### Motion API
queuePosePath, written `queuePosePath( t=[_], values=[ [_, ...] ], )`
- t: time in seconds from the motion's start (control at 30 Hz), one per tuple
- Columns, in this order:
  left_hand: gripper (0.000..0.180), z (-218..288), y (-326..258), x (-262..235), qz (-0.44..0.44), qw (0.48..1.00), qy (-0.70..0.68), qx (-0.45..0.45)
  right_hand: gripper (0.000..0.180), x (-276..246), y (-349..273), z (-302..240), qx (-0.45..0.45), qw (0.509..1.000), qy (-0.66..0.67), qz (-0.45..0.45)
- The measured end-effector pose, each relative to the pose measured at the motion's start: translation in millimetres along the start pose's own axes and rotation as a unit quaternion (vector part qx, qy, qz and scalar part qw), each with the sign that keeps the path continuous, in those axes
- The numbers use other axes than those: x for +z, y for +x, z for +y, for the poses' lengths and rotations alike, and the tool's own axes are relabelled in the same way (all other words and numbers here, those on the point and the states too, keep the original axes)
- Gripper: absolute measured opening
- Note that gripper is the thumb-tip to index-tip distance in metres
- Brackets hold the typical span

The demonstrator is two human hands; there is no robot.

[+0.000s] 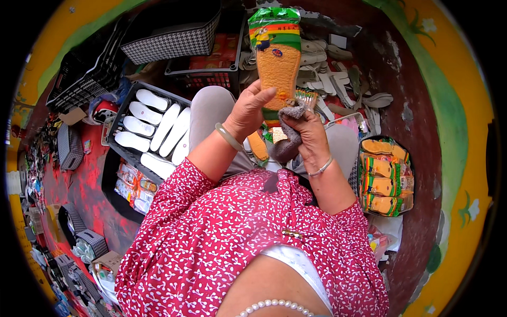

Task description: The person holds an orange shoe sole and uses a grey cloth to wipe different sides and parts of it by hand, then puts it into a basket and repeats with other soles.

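Upright in front of me is a packaged insole [277, 71], orange-yellow and textured, in a clear bag with a green top and striped print. My left hand [252, 108] grips its left edge, thumb across the front. In my right hand [310, 136] is a bunched grey-brown cloth [290, 132], pressed against the lower right part of the package. The fingers of that hand are closed round the cloth. Below the hands, partly hidden between my knees, lies another orange insole [258, 146].
A dark crate [120, 138] of white insoles stands at my left. A basket [361, 177] of packaged orange insoles is at my right. Loose grey and white insoles [338, 79] lie piled ahead. A houndstooth-patterned bin [174, 42] and black crates [87, 74] stand at the far left.
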State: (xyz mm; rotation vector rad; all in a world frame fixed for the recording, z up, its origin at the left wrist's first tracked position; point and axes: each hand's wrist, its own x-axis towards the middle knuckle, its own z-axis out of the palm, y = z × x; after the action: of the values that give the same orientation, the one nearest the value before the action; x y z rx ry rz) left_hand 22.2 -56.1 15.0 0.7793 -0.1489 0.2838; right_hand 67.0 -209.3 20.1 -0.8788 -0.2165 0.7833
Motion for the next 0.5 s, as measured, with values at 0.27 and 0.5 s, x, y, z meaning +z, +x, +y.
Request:
queuePosePath(
  t=[0.27,0.5],
  values=[
    [0.028,-12,-2,6,0.078,0.997,0.026,0.0,0.02,0,-2,10,-0.111,0.99,-0.037,0.085],
    [0.024,-19,-8,27,0.115,0.993,0.005,0.033,0.021,-9,2,8,-0.174,0.974,0.018,0.146]
  ],
)
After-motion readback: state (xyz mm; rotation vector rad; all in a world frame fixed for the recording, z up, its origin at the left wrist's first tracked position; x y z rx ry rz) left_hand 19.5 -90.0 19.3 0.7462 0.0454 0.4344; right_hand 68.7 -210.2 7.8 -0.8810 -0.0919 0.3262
